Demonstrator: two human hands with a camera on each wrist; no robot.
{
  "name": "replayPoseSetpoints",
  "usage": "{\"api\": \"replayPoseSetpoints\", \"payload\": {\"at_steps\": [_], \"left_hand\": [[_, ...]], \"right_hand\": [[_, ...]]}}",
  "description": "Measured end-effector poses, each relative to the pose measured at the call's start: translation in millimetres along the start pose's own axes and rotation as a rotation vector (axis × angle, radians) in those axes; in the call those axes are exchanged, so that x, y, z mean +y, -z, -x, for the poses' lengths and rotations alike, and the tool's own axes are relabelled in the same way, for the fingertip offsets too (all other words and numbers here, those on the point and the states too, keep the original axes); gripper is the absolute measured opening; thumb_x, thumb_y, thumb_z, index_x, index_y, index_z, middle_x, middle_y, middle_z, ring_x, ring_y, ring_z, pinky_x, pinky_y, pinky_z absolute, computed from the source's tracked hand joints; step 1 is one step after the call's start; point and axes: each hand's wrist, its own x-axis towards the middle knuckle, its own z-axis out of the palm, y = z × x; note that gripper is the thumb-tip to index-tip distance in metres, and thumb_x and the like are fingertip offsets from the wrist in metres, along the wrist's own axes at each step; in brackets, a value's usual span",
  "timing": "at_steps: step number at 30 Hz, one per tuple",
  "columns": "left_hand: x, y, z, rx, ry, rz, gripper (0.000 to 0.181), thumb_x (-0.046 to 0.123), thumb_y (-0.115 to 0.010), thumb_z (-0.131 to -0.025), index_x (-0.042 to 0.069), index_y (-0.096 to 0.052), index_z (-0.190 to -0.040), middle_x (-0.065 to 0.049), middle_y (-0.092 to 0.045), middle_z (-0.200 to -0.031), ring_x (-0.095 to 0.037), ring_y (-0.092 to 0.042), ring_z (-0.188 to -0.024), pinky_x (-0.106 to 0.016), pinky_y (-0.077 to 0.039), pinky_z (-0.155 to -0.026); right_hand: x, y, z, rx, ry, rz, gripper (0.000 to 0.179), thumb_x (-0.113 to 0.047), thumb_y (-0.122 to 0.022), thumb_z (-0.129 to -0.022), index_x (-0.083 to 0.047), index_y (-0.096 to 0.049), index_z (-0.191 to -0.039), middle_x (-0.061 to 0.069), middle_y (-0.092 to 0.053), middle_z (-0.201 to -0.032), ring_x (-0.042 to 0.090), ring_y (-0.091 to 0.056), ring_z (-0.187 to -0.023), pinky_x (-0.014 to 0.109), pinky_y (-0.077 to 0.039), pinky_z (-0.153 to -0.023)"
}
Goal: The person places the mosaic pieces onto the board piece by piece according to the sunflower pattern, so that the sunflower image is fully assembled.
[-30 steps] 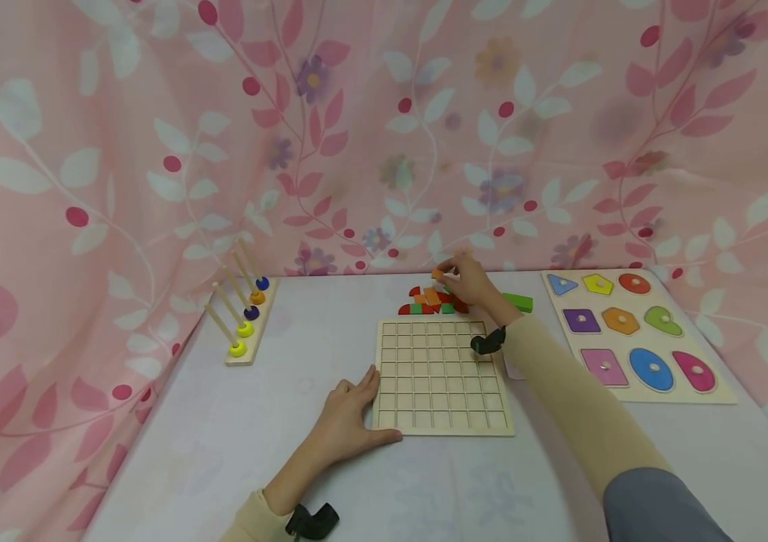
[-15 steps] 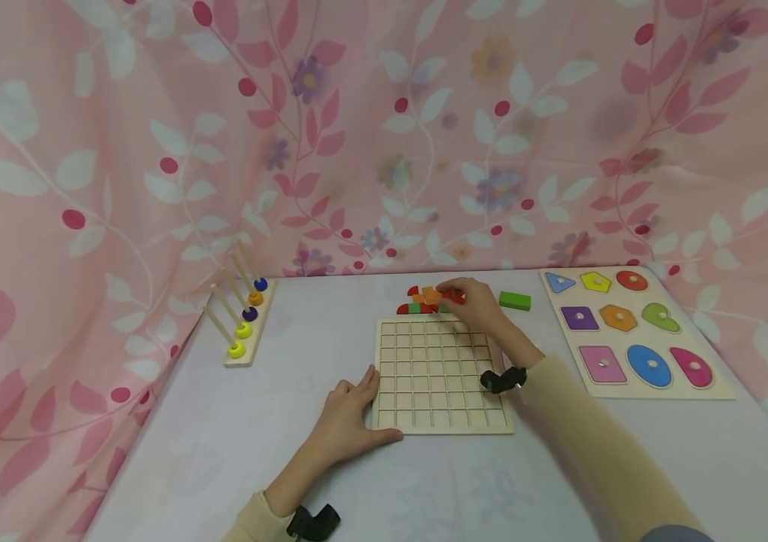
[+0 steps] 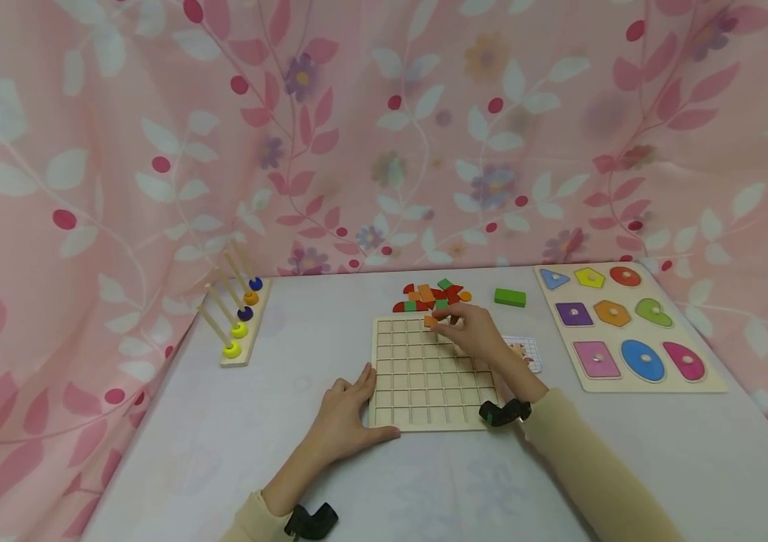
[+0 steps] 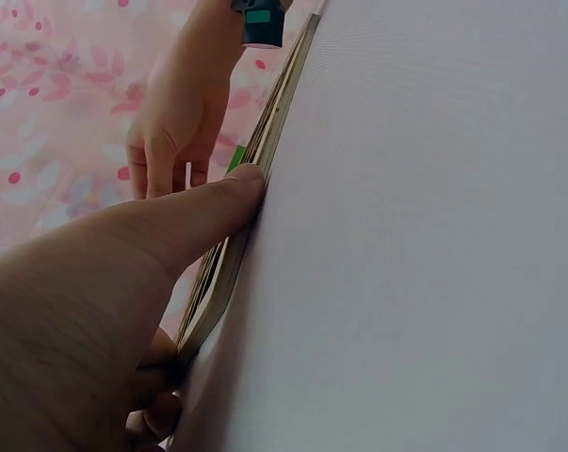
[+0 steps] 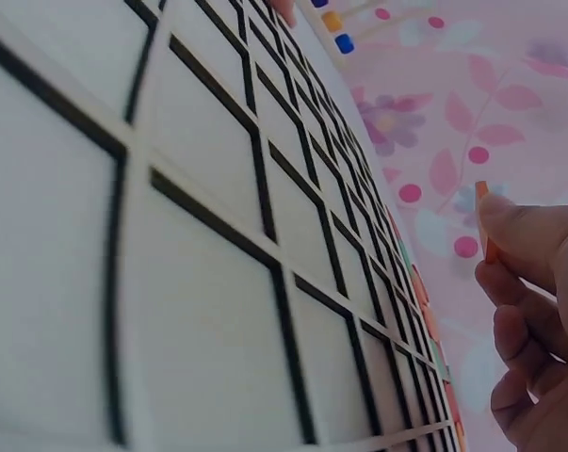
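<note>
My right hand pinches a small orange square tile between thumb and fingertips, above the far edge of a wooden grid board. In the right wrist view the tile shows edge-on, held off the board's surface. My left hand is spread at the board's near left corner, the thumb along the near edge and the fingers along the left side. The left wrist view shows that thumb touching the board's rim. Behind the board lies a cluster of red, green and orange pieces.
A green block lies behind the board at right, and a patterned card lies beside it, partly behind my right arm. Farther right is a shape puzzle board. A peg stand with coloured beads stands at left.
My right hand has come back toward me from the cluster, bringing the orange tile over the board's far edge. The card at right has come into sight. My left hand stays at the corner.
</note>
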Motion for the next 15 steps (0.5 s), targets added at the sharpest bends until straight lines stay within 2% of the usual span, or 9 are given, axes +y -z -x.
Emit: {"api": "replayPoseSetpoints", "payload": {"at_steps": [4, 11, 15], "left_hand": [[0.3, 1.0, 0.5, 0.001, 0.005, 0.008, 0.115, 0.066, -0.087, -0.076, 0.002, -0.042, -0.160, -0.009, -0.035, -0.171, -0.013, -0.038, -0.090, -0.028, -0.033, -0.074], [-2.3, -1.0, 0.4, 0.001, 0.000, 0.008, 0.115, 0.066, -0.087, -0.076, 0.003, -0.043, -0.161, -0.008, -0.034, -0.171, -0.012, -0.038, -0.089, -0.028, -0.032, -0.074], [-3.7, -1.6, 0.4, 0.005, -0.003, 0.011, 0.115, 0.067, -0.087, -0.075, 0.003, -0.043, -0.160, -0.008, -0.035, -0.171, -0.012, -0.038, -0.089, -0.027, -0.033, -0.074]], "right_hand": [[2.5, -6.4, 5.5, -0.014, -0.038, -0.032, 0.027, -0.022, -0.083, -0.094, -0.008, -0.081, -0.117, 0.009, -0.078, -0.114, 0.022, -0.063, -0.094, 0.033, -0.049, -0.077], [7.3, -12.6, 10.3, -0.047, -0.088, -0.045, 0.030, -0.024, -0.082, -0.095, -0.008, -0.080, -0.120, 0.010, -0.076, -0.124, 0.027, -0.070, -0.109, 0.047, -0.056, -0.094], [11.2, -15.2, 12.2, -0.060, -0.086, -0.020, 0.029, -0.024, -0.080, -0.098, -0.009, -0.079, -0.123, 0.008, -0.075, -0.125, 0.024, -0.069, -0.111, 0.046, -0.055, -0.096]]}}
